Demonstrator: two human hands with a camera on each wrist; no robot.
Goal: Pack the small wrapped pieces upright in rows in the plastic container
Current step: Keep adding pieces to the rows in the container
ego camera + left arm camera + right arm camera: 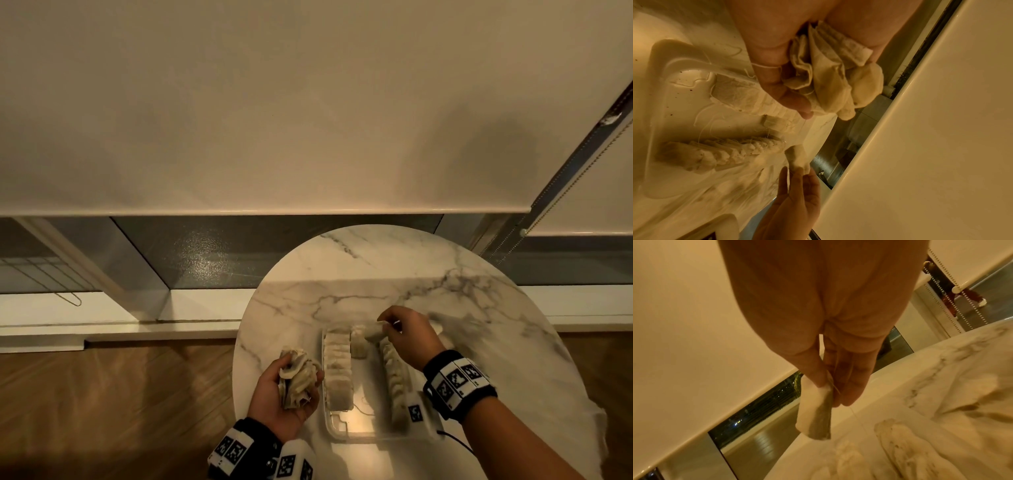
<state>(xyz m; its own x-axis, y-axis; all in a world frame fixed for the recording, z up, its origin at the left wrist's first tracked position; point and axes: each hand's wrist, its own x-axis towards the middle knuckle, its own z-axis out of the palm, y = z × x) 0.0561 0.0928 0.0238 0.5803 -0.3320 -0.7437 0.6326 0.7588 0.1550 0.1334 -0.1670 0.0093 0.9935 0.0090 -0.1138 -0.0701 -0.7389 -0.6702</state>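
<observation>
Right grip: my right hand (409, 334) pinches one wrapped piece (375, 331) by its top edge, thumb against fingertips (849, 395); the piece hangs below in the right wrist view, I judge so its flat bottom goes in first.
Left grip: my left hand (286, 399), lower centre of the head frame, is curled round a bunch of spare pieces (297, 375), fanned loosely in the palm; probably a ready stock beside the container.
Piece position: the pinched piece is over the far end of the plastic container (337, 430), next to the short middle row (358, 342).
Rows: left row (338, 371) is long and upright; right row (395, 380) is also long, leaning slightly; middle row has only a few pieces at the far end.
Container: sits on the marble table (359, 274), centre-right of frame, its near floor bare.
Step, judged: adding to the middle row; roughly half packed.
Risk: loose threads (705, 120) lying on the container floor may snag.
</observation>
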